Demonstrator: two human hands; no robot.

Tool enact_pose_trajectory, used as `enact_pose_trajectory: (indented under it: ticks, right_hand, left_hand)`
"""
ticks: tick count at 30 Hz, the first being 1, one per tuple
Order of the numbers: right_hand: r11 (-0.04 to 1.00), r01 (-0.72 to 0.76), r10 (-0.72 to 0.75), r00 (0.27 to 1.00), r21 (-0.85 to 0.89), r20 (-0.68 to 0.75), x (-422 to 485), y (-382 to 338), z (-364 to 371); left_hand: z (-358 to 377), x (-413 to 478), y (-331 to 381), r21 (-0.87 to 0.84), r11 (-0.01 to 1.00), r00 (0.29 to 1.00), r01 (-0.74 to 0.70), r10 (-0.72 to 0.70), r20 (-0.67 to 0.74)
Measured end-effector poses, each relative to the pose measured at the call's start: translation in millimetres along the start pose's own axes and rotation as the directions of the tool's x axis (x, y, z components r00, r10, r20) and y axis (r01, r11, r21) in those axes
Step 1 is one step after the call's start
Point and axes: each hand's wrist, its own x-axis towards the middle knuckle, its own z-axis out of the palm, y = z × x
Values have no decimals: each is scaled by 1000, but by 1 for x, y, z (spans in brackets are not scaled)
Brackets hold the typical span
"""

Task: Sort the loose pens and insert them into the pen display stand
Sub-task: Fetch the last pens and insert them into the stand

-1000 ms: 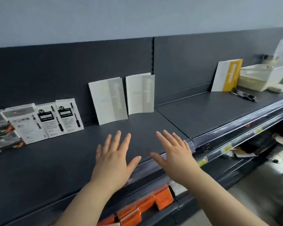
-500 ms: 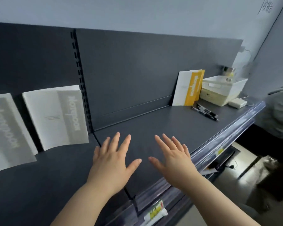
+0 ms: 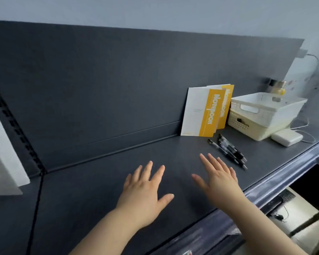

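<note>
**Both hands empty above the shelf, pens not yet picked up**

At the far left edge a pale booklet [image 3: 6,155] leaned against the dark back panel [image 3: 118,80], blurred and too soft to read. The dark shelf [image 3: 92,183] ran rightward from there. The left hand [image 3: 145,192] was held palm-down over it, fingers straight and spread, with nothing in it; whether it touched the surface could not be told. Just to its right the right hand [image 3: 219,183] was held the same way, flat, fingers fanned, also empty.

Beyond the right hand's fingertips, near but apart from them, a small cluster of dark pens [image 3: 226,150] lay loose on the shelf, roughly parallel and touching one another. Behind them two yellow-and-white notebooks [image 3: 204,112] stood propped against the back panel. To the right of those sat two stacked white baskets [image 3: 263,111], and beside these a white power adapter [image 3: 286,137] with its cable.

No pen display stand showed anywhere in view.

The task appeared to be at its very start: the reach toward the pens, nothing gathered or sorted. The next move would likely call for the right hand to go forward and to the right and close round the pens. They look thin and prone to roll, so a pinch from above or a gathering sweep should suit. The stand would then need finding.
</note>
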Motion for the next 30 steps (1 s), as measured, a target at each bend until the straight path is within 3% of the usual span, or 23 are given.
enact_pose_trajectory:
  ticks: [5,10,12,15,17,19,25,30]
  right_hand:
    - [998,59,-59,998,-2,35,59,81,-19]
    - [996,47,-52,997,79,64,118,143,-31]
    - [988,9,-27,993,154,114,137,156,-28]
    - [984,0,-24,991,177,134,157,166,-22]
    - [979,17,-45,990,204,136,163,165,-22]
    - [969,55,-91,986,241,138,163,162,-20]
    - [880,20,-119,977,475,179,156,157,-15]
    - [752,35,-181,971,658,154,146,145,-19]
  left_hand:
    - [15,59,83,-223,970,992,101,-81,97]
    - [26,127,154,-542,819,982,191,-153,114]
    - [30,152,174,-689,675,964,262,-216,155]
    - [34,185,198,-861,363,919,355,-306,250]
    - [33,200,213,-923,141,890,358,-349,292]
    - [31,210,226,-940,-10,880,340,-350,322]
    - [31,215,245,-906,-150,834,396,-354,423]
    - [26,203,238,-867,-373,799,329,-380,467]
